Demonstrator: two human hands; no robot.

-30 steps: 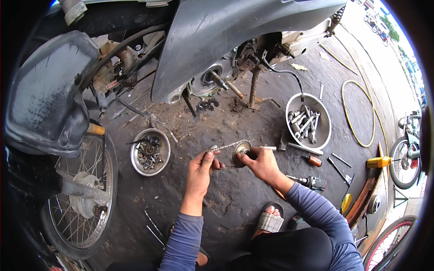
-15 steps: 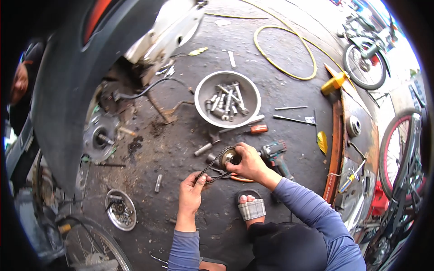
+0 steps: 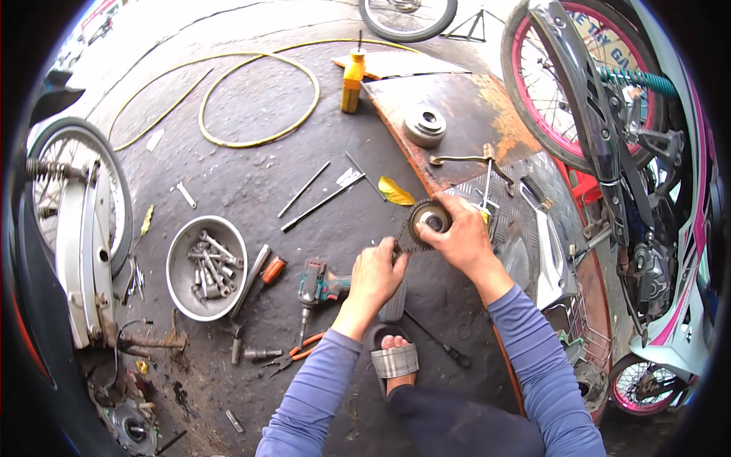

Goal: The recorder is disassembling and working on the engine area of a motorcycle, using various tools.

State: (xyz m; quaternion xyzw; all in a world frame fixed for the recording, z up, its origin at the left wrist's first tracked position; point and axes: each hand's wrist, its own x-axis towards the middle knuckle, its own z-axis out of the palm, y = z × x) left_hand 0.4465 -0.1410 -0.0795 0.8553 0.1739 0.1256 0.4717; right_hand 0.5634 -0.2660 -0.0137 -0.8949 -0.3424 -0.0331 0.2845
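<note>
My right hand [image 3: 470, 242] grips a round metal sprocket [image 3: 424, 212] with a hub in its middle, thumb at the hub and fingers around the far rim. A dark chain [image 3: 411, 242] runs along the sprocket's edge toward my left hand [image 3: 371, 278]. The left fingers are closed on the chain; part of it is hidden behind them. Both hands are held up near the left edge of a rusty metal-topped bench [image 3: 487, 95]. Below my left hand, a cordless impact driver [image 3: 320, 283] lies on the dark floor.
A metal bowl of wrenches [image 3: 205, 266] stands at the left, near an orange-handled screwdriver [image 3: 272, 270] and orange-handled pliers [image 3: 293, 356]. A drum-shaped metal part [image 3: 424, 126] and a yellow bottle [image 3: 352, 81] sit farther off. A motorbike with a pink-rimmed wheel [image 3: 519, 99] borders the right.
The view has swung to the right. Both hands have carried the sprocket and chain from near the bowl and driver over to the bench edge, keeping hold of them.
</note>
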